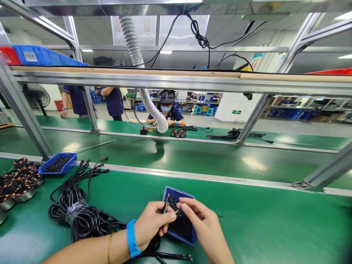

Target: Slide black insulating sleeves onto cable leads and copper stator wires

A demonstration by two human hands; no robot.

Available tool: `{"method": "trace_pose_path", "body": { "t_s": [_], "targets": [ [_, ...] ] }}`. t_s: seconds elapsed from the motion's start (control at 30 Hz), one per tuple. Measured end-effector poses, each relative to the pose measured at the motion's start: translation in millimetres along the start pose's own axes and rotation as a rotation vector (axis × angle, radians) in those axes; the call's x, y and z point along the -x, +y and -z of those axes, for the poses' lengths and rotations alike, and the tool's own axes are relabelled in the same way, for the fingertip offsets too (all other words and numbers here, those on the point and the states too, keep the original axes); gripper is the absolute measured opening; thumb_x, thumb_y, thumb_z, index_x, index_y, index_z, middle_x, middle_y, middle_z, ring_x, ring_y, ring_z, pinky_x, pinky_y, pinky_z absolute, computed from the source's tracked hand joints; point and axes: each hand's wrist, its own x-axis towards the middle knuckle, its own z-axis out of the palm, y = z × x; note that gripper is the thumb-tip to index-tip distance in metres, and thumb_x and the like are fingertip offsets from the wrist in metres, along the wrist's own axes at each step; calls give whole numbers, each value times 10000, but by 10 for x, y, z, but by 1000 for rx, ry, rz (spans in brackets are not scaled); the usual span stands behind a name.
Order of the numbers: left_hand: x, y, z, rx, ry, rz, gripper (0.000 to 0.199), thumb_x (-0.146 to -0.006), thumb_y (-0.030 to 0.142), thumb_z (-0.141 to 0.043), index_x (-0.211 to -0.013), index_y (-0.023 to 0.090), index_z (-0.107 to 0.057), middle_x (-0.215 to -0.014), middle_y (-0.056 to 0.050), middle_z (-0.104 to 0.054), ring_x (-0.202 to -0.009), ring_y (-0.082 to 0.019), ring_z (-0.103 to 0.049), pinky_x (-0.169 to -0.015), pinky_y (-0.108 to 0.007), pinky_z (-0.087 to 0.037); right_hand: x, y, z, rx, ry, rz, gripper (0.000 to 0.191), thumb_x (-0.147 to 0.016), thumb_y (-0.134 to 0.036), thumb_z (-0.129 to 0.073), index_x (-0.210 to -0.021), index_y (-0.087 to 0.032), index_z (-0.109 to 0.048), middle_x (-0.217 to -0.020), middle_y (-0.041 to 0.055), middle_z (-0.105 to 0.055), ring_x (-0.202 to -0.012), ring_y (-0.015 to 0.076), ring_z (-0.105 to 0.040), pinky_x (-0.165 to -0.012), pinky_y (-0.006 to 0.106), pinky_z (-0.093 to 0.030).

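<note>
My left hand (152, 223), with a blue band on its wrist, pinches the end of a black cable whose thin coloured wires (166, 204) fan out between thumb and fingers. My right hand (202, 220) is closed at the fingertips just right of these wires; whatever it grips is too small to make out. Both hands are over a blue bin (194, 239) holding many small black pieces (180, 226). To the left lies a bundle of black cables (74, 216) tied with clear wrap. Loose cable ends (176, 256) stick out below the bin.
Copper-wound motor stators (23, 192) are grouped at the left edge, beside a second blue bin (59, 164) of black pieces. A metal rail (165, 175) borders the green bench. Metal posts (324, 172) rise on both sides. A masked person (167, 113) sits opposite.
</note>
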Motion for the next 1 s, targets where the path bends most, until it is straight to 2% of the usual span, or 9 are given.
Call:
{"method": "trace_pose_path", "body": {
  "t_s": [0.2, 0.47, 0.53, 0.6, 0.7, 0.77, 0.87, 0.93, 1.0],
  "targets": [
    [7, -4, -2, -1, 8, 3, 341, -677, 470, -723, -730, 171, -568, -436, 92, -437, -394, -63, -334, -417, -206, -251, 20, -51, 6, -62, -38, -75, 452, -671, -590, -801, -892, -196, -815, -846, 112, -797, -843, 269, -740, -826, 368, -580],
    [8, -13, 7, 15, 8, -1, 357, -675, 476, -739, -737, 166, -575, -445, 89, -440, -402, -62, -342, -419, -203, -255, 26, -33, -33, -43, -63, -42, 430, -689, -577, -792, -885, -195, -816, -852, 111, -799, -847, 273, -745, -835, 378, -585],
    [3, -13, 5, 19, 9, 1, 361, -671, 479, -741, -739, 165, -578, -444, 89, -440, -401, -62, -344, -418, -203, -255, 16, -11, 14, -3, -57, -13, 426, -718, -578, -762, -893, -192, -811, -864, 111, -799, -850, 278, -746, -831, 382, -586],
    [-1, -17, 2, 21, 15, 8, 360, -667, 477, -740, -750, 164, -583, -435, 89, -444, -397, -63, -345, -417, -204, -255, -16, 32, 145, 123, 40, 48, 423, -751, -585, -716, -903, -200, -804, -886, 107, -797, -849, 276, -740, -828, 389, -582],
    [-3, -25, 0, 20, 26, 22, 360, -663, 475, -742, -760, 162, -592, -419, 89, -450, -386, -62, -334, -414, -206, -242, -91, 122, 414, 536, 287, 190, 426, -798, -621, -627, -878, -239, -798, -915, 91, -780, -849, 281, -705, -809, 423, -558],
    [-3, -29, -1, 21, 25, 27, 371, -659, 483, -749, -761, 161, -595, -417, 89, -452, -384, -60, -329, -413, -206, -238, -126, 174, 502, 790, 358, 345, 426, -857, -605, -563, -891, -251, -797, -939, 96, -755, -868, 285, -667, -801, 440, -539],
    [-6, -36, -1, 16, 23, 20, 376, -666, 494, -752, -752, 166, -591, -416, 93, -442, -386, -62, -326, -412, -204, -244, -108, 217, 348, 1001, 218, 569, 273, -913, -421, -584, -971, -253, -792, -1055, 116, -714, -970, 295, -623, -852, 457, -516],
    [-9, -38, 1, 12, 22, -2, 369, -681, 493, -745, -750, 166, -591, -421, 93, -439, -391, -63, -327, -412, -202, -253, -62, 236, 119, 1132, 76, 589, 151, -865, -268, -670, -938, -235, -797, -1150, 129, -693, -1067, 327, -596, -909, 486, -493],
    [-11, -37, 4, 11, 12, -22, 363, -691, 490, -738, -749, 161, -595, -427, 88, -443, -394, -64, -331, -412, -201, -257, -19, 258, -92, 1226, 9, 534, 116, -817, -155, -711, -867, -208, -802, -1182, 133, -692, -1120, 348, -579, -946, 494, -475]
  ]
}}
